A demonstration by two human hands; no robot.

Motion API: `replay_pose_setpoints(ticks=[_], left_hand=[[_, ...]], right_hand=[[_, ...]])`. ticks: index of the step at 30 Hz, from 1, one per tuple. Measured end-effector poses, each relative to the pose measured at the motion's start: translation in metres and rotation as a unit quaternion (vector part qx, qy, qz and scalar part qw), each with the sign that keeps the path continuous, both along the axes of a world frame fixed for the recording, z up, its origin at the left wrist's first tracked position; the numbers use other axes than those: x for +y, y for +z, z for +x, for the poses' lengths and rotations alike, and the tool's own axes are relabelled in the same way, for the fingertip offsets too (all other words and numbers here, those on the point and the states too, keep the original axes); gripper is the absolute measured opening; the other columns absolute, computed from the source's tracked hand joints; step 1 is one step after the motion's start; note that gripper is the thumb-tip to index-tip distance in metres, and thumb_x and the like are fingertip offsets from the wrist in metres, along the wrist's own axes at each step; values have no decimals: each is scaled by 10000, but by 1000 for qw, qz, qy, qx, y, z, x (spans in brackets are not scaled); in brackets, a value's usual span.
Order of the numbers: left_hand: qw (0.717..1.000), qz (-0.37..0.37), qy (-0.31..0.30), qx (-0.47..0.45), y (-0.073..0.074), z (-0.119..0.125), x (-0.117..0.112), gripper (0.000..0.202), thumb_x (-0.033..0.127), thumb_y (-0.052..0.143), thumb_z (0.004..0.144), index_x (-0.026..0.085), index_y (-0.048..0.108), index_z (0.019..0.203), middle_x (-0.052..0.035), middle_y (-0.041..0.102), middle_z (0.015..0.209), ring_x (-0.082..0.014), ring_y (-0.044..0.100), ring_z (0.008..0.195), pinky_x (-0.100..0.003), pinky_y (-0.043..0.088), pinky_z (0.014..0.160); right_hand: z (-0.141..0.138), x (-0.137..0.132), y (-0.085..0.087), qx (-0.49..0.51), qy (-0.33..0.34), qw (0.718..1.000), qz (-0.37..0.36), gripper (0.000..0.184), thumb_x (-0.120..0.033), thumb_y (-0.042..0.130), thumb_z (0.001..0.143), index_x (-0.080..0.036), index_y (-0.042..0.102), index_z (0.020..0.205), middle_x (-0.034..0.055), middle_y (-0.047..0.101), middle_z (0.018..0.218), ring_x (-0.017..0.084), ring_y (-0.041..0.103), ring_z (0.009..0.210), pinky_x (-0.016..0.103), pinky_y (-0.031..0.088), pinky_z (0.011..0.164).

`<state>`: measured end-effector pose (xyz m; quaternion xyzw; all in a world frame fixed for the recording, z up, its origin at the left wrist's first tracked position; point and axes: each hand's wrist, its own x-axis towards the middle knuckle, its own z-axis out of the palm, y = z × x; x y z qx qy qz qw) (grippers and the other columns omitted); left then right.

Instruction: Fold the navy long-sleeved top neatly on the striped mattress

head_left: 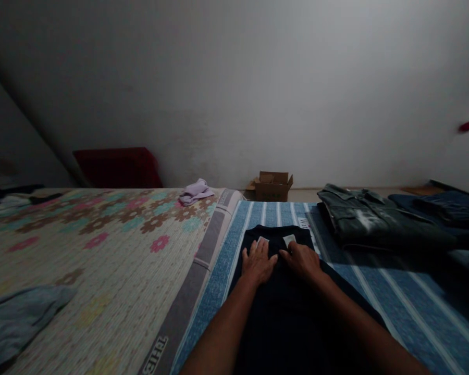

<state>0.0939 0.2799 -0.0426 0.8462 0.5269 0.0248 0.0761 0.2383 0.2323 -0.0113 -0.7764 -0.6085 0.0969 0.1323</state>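
A: Caption pls — what's in shot?

B: A person's left hand (258,263) and right hand (303,260) rest flat, side by side, on a dark garment (285,312) spread over a blue striped mat (398,302). Left: fingers spread, palm down. Right: fingers together, pointing inward w/ the tips near the left thumb. Neither hand pinches or grips anything.

A: Why flat like that?

B: Looks like pressing the cloth smooth near its collar end, where two pale tags (289,239) show just beyond the fingertips. The garment lies lengthwise toward the wearer, so both arms reach over it evenly.

A: Surroundings?

B: Right of the garment, on the same mat: a folded grey-green shirt (375,221), then folded blue denim (445,205) beyond it — stacked apart, prob. sorted. Left: a floral mat (101,245) w/ a crumpled lilac cloth (195,191) at its far edge & a light blue cloth (19,317) near the corner. A cardboard box (272,186) sits by the wall.
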Motion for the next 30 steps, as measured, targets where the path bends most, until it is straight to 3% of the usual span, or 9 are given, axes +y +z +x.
replay_pose_setpoints(ticks=[5,13,21,25,30], left_hand=[[1000,10,0,1,0,-1,2,634,530,183,902,185,224,1433,-58,178,1517,-280,115,1388,-576,158,1061],[1000,-1,2,-6,0,0,2,656,556,170,893,187,226,1432,-52,190,1514,-274,111,1389,-568,139,1068],[998,-66,3,-22,17,2,-3,677,549,184,889,149,209,1435,-71,156,1521,-307,72,1389,-590,136,1060],[996,-81,-17,-31,32,-9,-27,643,523,244,892,150,257,1415,-86,172,1517,-271,74,1394,-565,128,1075],[989,-109,-49,-87,52,-53,-84,530,440,324,899,145,393,1334,-136,293,1470,-257,230,1362,-500,194,1083]], right_hand=[[-2,-7,4,-20,22,1000,-7,400,-520,422,855,-174,609,930,145,679,944,280,636,909,327,414,682],[-3,-7,-14,-30,-8,999,31,281,-407,407,896,-194,588,927,84,666,954,224,636,889,286,401,661],[-2,-4,-20,-37,-23,999,21,307,-400,380,912,-186,600,911,96,665,946,216,639,870,285,402,656],[-2,-5,-21,-42,-16,999,22,322,-401,361,919,-189,604,921,94,665,956,216,638,872,289,404,664],[-2,-12,-11,-50,-5,999,10,335,-401,362,918,-173,607,932,115,661,944,229,630,864,304,403,669]])
